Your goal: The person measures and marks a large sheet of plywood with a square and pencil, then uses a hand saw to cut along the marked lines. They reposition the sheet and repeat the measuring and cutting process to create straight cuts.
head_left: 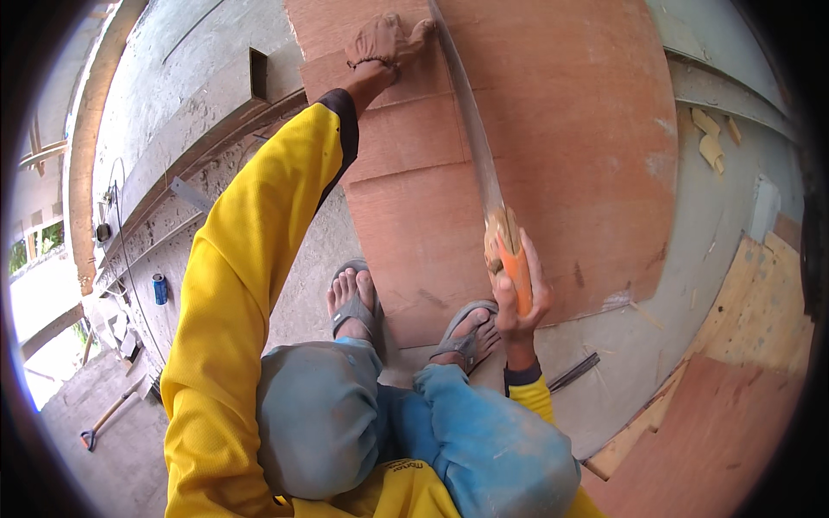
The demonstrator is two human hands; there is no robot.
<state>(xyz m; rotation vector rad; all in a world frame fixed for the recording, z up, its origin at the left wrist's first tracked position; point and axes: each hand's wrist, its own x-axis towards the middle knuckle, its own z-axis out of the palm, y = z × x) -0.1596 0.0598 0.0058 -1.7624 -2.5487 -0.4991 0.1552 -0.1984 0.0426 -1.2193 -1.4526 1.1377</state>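
A large sheet of reddish-brown plywood point(579, 129) lies before me, with thin straight lines across its left part. My left hand point(389, 41) rests on its far left portion, palm down, the thumb stretched toward the saw. In my right hand point(522, 302) is the handle of a handsaw point(475, 129), partly orange and partly worn wood. The long metal blade runs away from me over the plywood, its far end passing just right of my left thumb. Whether its teeth are in the wood is hard to see.
My sandaled feet point(352, 302) are at the sheet's near edge. Left are a hollow metal beam point(257, 73), a blue can point(160, 289) and a wooden-handled tool point(112, 414). Wood scraps point(710, 142) and more plywood point(708, 440) lie right, near dark strips point(574, 373) on the floor.
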